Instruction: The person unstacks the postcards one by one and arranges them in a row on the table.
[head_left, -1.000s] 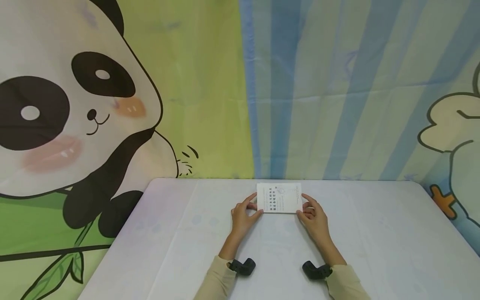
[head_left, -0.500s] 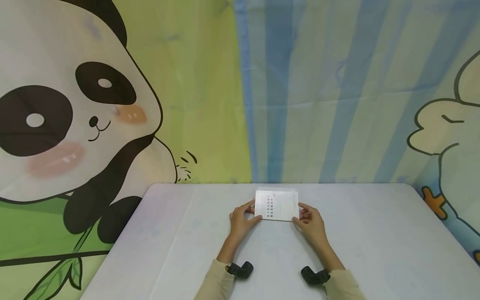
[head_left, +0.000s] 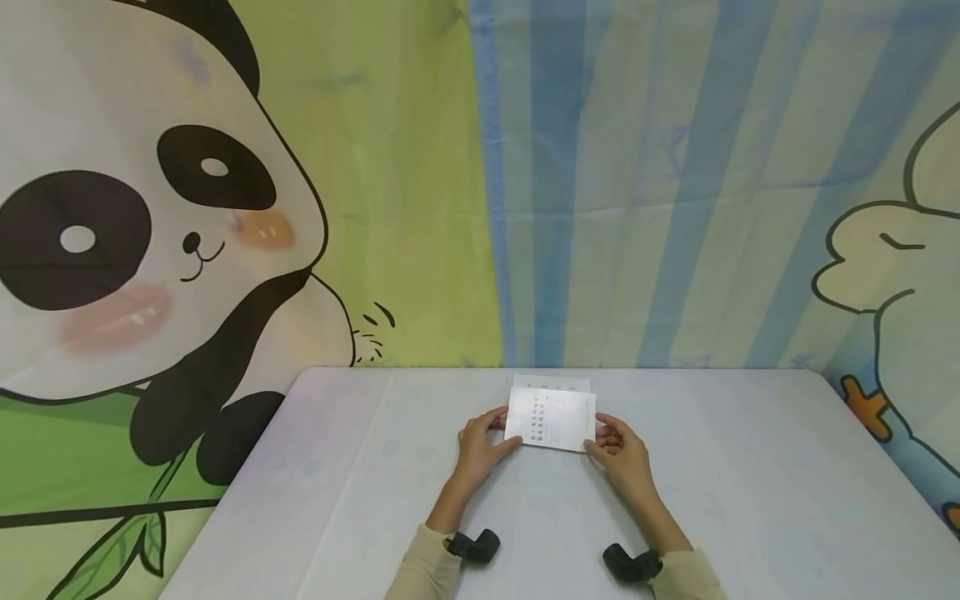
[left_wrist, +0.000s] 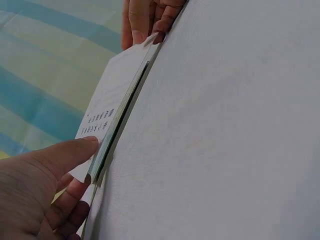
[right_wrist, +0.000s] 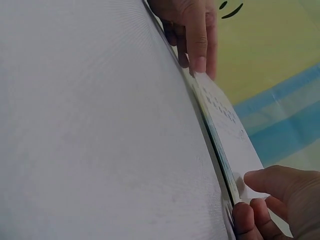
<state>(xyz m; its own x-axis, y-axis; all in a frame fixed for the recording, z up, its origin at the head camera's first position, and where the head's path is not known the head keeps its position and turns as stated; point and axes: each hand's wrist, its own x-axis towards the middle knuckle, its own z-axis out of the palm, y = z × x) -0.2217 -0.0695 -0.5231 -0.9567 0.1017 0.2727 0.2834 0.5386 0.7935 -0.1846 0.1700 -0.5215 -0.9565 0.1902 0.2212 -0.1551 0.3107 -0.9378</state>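
Observation:
A thin white booklet (head_left: 551, 419) with small dark print lies at the far middle of the white table (head_left: 360, 492). My left hand (head_left: 486, 435) pinches its near left corner, thumb on top (left_wrist: 65, 155). My right hand (head_left: 617, 443) pinches the near right corner (right_wrist: 272, 192). The cover is raised a little off the pages below, and a strip of the sheet underneath (head_left: 551, 383) shows at the far edge. In the wrist views the booklet (left_wrist: 117, 117) is seen edge-on, with a dark gap under the cover.
A cloth backdrop with a panda (head_left: 150, 250) and blue stripes (head_left: 600, 208) hangs right behind the table's far edge. Black wrist-camera mounts (head_left: 472, 546) (head_left: 632, 563) sit on both beige sleeves. Bare tabletop lies to the left and right of the hands.
Both hands have lifted the booklet's cover and drawn it slightly toward me, uncovering a strip of the sheet beneath. The head view tilted up a little.

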